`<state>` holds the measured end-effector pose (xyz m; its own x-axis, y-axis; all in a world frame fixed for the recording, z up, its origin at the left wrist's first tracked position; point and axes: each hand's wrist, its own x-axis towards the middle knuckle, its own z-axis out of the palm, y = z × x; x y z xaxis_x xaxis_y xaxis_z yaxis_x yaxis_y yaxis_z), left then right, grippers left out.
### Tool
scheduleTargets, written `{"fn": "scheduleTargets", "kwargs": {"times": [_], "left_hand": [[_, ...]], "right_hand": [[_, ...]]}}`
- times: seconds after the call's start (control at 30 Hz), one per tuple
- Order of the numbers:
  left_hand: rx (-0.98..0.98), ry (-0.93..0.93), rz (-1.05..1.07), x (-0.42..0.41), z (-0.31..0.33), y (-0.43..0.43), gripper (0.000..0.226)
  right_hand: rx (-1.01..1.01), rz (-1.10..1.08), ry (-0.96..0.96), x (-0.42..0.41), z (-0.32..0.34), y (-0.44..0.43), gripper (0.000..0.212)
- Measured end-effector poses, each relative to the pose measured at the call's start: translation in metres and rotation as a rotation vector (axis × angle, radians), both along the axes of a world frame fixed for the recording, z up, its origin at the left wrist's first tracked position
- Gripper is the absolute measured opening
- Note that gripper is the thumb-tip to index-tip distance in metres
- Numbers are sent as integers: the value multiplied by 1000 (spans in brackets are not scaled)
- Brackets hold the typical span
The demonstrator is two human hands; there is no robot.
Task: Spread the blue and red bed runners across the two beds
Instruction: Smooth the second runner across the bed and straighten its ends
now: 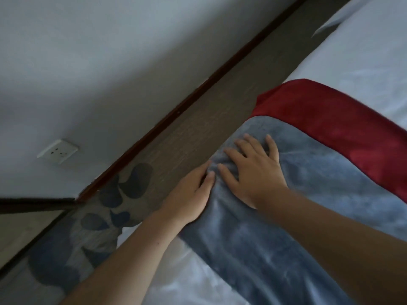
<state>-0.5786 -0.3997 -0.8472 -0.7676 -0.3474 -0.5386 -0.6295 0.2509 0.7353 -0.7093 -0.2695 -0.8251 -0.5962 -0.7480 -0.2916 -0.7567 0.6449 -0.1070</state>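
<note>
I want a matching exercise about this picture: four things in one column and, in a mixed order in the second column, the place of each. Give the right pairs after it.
Things
1. right hand
2. left hand
3. wall socket
4. red band

Places
A. on the white wall
B. flat on top of the blue runner
C. pinching the blue runner's edge at the bed's side
D. along the blue runner's far side, next to the white sheet

Pairs: 1-B, 2-C, 3-A, 4-D
</note>
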Motion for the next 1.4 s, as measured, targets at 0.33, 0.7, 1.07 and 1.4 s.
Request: {"fn": "scheduleTargets", "kwargs": {"times": [0.33, 0.7, 1.07, 1.4], "left_hand": [[-771, 66, -426, -65, 20, 111, 82], [-809, 133, -920, -105, 29, 335, 77], [-869, 399, -867, -182, 33, 510, 56], [-900, 336, -586, -246, 47, 490, 23]], "right_hand": [[-74, -330, 79, -20, 2, 196, 61], [-7, -949, -28, -6, 8, 482, 56], [-145, -1090, 53, -28, 29, 646, 63], [-239, -1175, -26, -83, 41, 626, 23]]}}
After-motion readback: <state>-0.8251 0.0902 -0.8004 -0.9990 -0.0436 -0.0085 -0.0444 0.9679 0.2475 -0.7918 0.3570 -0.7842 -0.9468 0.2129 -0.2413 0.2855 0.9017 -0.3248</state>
